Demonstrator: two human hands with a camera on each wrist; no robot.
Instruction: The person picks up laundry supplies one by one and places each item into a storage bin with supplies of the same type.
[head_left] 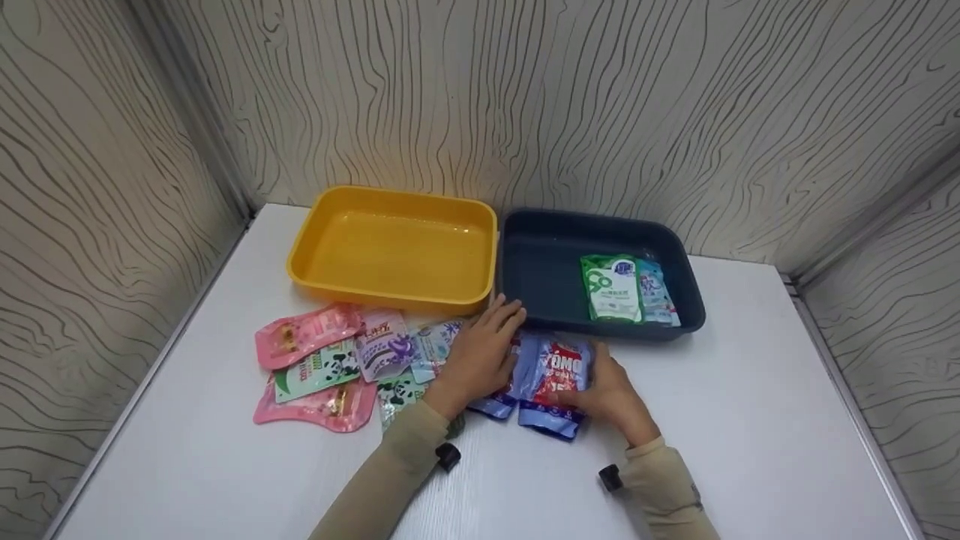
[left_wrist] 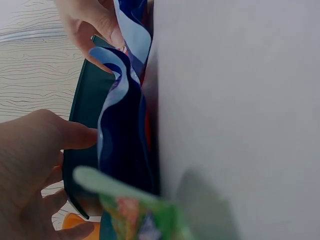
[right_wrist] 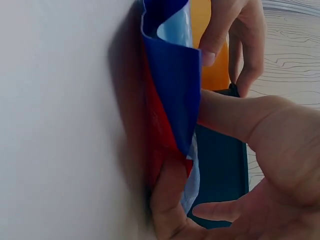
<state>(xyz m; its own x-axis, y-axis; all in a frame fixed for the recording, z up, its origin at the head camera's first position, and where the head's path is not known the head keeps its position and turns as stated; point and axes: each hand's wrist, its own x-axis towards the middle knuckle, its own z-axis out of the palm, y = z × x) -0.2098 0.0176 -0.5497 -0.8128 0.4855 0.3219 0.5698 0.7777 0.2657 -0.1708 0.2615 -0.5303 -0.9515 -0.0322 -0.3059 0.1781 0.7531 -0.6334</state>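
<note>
Two blue-and-red detergent pouches lie side by side on the white table in the head view. My right hand (head_left: 611, 394) grips the right-hand detergent pouch (head_left: 555, 367), marked OMO; in the right wrist view the thumb (right_wrist: 225, 115) lies on its upper face and a finger curls at its edge. On the left-hand detergent pouch (head_left: 495, 405) rests my left hand (head_left: 480, 356), which hides much of it. In the left wrist view that hand's thumb touches the pouch (left_wrist: 122, 135) and the other fingers extend loosely.
A yellow tray (head_left: 390, 300) stands at the back left. Beside it, a dark blue tray (head_left: 525, 319) holds a green-and-white pouch (head_left: 615, 292) and a light blue pouch (head_left: 656, 292). Several pouches, including a pink one (head_left: 307, 334) and a purple one (head_left: 385, 345), overlap left of my left hand.
</note>
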